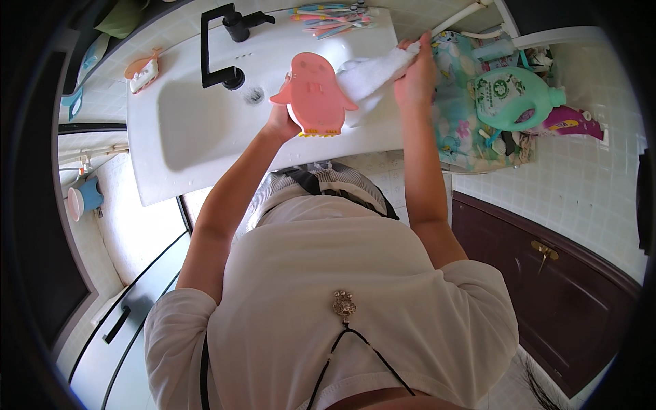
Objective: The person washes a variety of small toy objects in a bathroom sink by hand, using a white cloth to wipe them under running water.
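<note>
Over the sink's front part, my left hand (282,121) grips a pink penguin-shaped plastic holder (318,96) by its left side. The holder has a drawn face, two small flippers and yellow feet at its lower edge. My left fingers are partly hidden behind it. To the right, my right hand (417,75) is closed on one end of a white cloth (376,76), which stretches down toward the holder. The cloth's lower end lies behind the holder, and I cannot tell whether they touch.
The white sink (147,154) has a black faucet (236,27) at the back. Several toothbrushes (331,19) lie on its back edge. An orange-and-white soap dish (142,74) sits at the left corner. At right, a green detergent jug (516,99) rests on a patterned cover (454,102).
</note>
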